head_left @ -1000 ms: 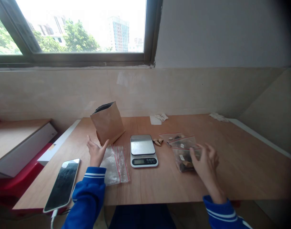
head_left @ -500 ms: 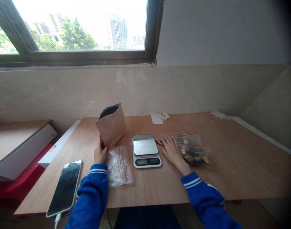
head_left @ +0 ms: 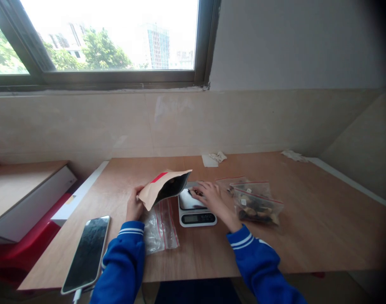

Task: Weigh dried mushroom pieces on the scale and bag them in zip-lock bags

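Note:
My left hand [head_left: 135, 205] is closed on the edge of a brown kraft paper pouch [head_left: 159, 185], tipped so its dark mouth faces right, toward the scale. Over the silver plate of a white digital kitchen scale [head_left: 198, 219] is my right hand [head_left: 213, 200]. Its curled fingers hold a small brown piece [head_left: 196, 192] that looks like dried mushroom, partly hidden by them. Under my left wrist and the pouch lie clear zip bags [head_left: 161, 230] with red seams, which look flat.
Right of the scale lie several filled zip bags [head_left: 259, 207] of dark and tan dried pieces. A charging phone [head_left: 87, 253] rests at the front left. Crumpled tissue [head_left: 217, 157] lies at the back edge, below the tiled wall and window.
The pouch, upright before, is now lifted and tilted right, its mouth turned toward the scale. My right hand has moved left from beside the scale to above its plate with the brown piece.

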Available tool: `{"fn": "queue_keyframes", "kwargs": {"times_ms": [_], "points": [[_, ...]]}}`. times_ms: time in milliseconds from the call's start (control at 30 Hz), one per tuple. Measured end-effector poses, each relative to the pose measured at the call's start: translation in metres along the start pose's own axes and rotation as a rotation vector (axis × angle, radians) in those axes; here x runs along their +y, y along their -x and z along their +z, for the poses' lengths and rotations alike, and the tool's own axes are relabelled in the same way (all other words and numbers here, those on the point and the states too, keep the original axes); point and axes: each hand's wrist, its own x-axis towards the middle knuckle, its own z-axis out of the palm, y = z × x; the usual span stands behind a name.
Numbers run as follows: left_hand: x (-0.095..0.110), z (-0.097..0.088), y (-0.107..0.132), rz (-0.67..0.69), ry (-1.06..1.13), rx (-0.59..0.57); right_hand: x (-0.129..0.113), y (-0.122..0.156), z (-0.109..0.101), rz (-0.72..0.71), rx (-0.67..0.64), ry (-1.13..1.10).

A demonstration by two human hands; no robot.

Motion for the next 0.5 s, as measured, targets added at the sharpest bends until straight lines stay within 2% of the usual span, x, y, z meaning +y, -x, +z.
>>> {"fn": "queue_keyframes", "kwargs": {"times_ms": [100, 133, 167, 267, 367, 433, 500], "points": [[-0.001, 0.001, 0.0, 0.02, 0.013, 0.0, -0.037, 0.008, -0.011, -0.023, 0.242, -0.19], [-0.001, 0.001, 0.001, 0.023, 0.016, -0.004, -0.05, 0.011, -0.016, -0.069, 0.29, -0.274], [-0.001, 0.001, 0.001, 0.025, 0.017, -0.01, -0.062, 0.012, -0.021, -0.141, 0.285, -0.338], [-0.001, 0.002, 0.002, 0.027, 0.011, -0.014, -0.087, 0.01, -0.031, -0.331, 0.051, -0.345], [-0.003, 0.003, 0.002, 0.04, 0.018, -0.013, -0.095, -0.004, -0.024, -0.267, -0.156, -0.215], [-0.004, 0.003, 0.002, 0.045, 0.031, -0.018, -0.097, -0.017, -0.01, -0.218, -0.221, -0.182], [-0.005, 0.003, 0.002, 0.041, 0.034, -0.02, -0.104, -0.03, 0.006, -0.209, -0.187, -0.201]]}}
